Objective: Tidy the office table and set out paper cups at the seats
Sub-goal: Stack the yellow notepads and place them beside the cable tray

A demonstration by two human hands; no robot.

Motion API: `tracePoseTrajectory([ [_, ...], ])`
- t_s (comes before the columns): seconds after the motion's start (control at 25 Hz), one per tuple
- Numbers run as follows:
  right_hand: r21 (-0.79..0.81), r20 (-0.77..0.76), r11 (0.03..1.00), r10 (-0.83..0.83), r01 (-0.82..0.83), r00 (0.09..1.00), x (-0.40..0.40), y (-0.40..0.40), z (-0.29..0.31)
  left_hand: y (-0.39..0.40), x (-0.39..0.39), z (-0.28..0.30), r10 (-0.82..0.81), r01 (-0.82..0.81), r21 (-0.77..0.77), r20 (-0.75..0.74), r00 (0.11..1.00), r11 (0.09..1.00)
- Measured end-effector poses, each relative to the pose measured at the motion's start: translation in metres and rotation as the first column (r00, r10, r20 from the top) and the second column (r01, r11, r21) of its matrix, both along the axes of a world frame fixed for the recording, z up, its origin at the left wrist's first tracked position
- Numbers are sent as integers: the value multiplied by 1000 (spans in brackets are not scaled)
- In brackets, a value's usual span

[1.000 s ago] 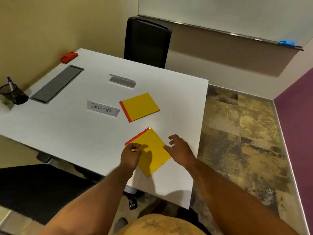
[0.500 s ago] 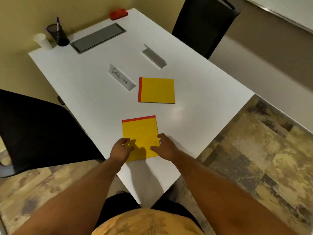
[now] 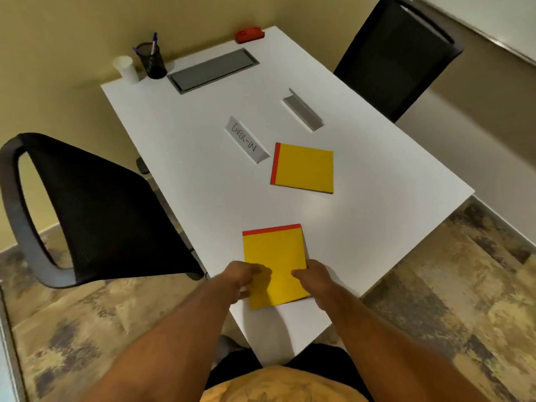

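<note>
White laminate covers the rectangular table [image 3: 203, 175], seen from the head camera looking down over one of its corners. At that near corner lies a yellow notepad with a red top strip [image 3: 274, 265], flat on the table, its red edge turned away from the person. The left hand [image 3: 242, 278] rests on the pad's near-left edge, fingers [image 3: 255, 269] curled together over the yellow cover; whether they pinch the edge I cannot tell. The right hand [image 3: 314, 278] sits at the pad's near-right edge, its fingers [image 3: 298, 274] bent inward and touching the cover.

Beyond this pad, toward the middle of the table, lies a second yellow notepad with a red strip along its left side [image 3: 303, 168], well apart from the first. Just beside that one stands a white folded name card lettered "CHECK-IN" [image 3: 246, 139], and farther on a plain grey folded card [image 3: 303, 110].

At the far end of the table from the near pad, a grey rectangular cable hatch [image 3: 213, 70] is set into the top. A black mesh pen cup holding a purple pen [image 3: 152, 60] stands beside it, and a white paper cup [image 3: 125, 68] stands upright just beside the pen cup at the table's far-left corner. A small red object [image 3: 249, 34] lies at the far edge. One black mesh office chair [image 3: 95, 216] stands left of the table, another [image 3: 394, 56] on the opposite side.
</note>
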State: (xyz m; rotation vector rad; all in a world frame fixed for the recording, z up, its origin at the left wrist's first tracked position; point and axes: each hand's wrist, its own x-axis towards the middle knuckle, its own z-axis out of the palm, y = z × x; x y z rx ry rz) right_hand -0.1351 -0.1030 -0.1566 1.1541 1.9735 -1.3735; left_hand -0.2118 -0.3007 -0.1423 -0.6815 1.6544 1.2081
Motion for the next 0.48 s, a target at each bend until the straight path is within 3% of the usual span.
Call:
tracePoseTrajectory([
  [0.08,162,60,973,155,-162,986,0,-5,1,10,0,-3,10,-9,12,-90,996,1000],
  [0.2,320,93,899,284,-298,954,-5,-6,1,13,-4,-10,-26,-31,-155,-352,935,987],
  [0.28,253,13,937,246,-241,969,-15,1,0,8,-3,-13,-19,-65,-211,-376,927,975],
  [0.36,123,-40,980,164,-158,986,-25,14,1,1,-1,-19,64,-126,-165,-338,939,978],
  [0.48,-83,-134,981,163,-175,977,-45,49,10,5,-12,-25,279,-292,-30,-224,934,956],
])
